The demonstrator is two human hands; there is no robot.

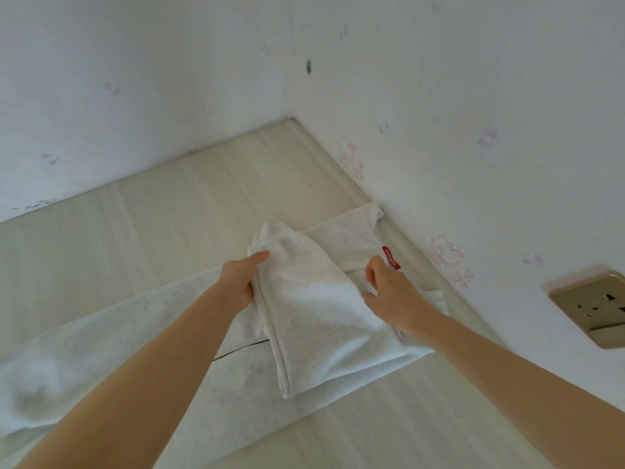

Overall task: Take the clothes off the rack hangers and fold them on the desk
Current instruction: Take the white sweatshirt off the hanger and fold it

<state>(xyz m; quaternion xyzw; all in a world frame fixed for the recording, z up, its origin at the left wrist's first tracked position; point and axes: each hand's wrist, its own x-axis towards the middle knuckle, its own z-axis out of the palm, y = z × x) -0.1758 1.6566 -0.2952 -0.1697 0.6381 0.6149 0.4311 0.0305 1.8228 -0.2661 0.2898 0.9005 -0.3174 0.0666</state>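
Your grip pinches the pale grey fleece garment [314, 299] at both sides, left hand [241, 279] and right hand [392, 289] curled on its folded part, lying on the whitish wood-grain surface [169, 204] by the wall corner.

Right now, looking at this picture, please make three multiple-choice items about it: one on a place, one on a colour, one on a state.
1. Where does the wall socket sit?
A. on the wall at the right of the desk
B. on the wall at the far left
C. on the desk top

2. What colour is the small tag on the light grey garment?
A. blue
B. red
C. green

3. What is the left hand doing?
A. resting flat on the bare desk
B. hanging free in the air
C. gripping the edge of a folded part of the garment

Answers:
1 A, the socket plate shows on the right wall beside the desk.
2 B, the tag is red, near the right hand.
3 C, its thumb lies on top of the fold.
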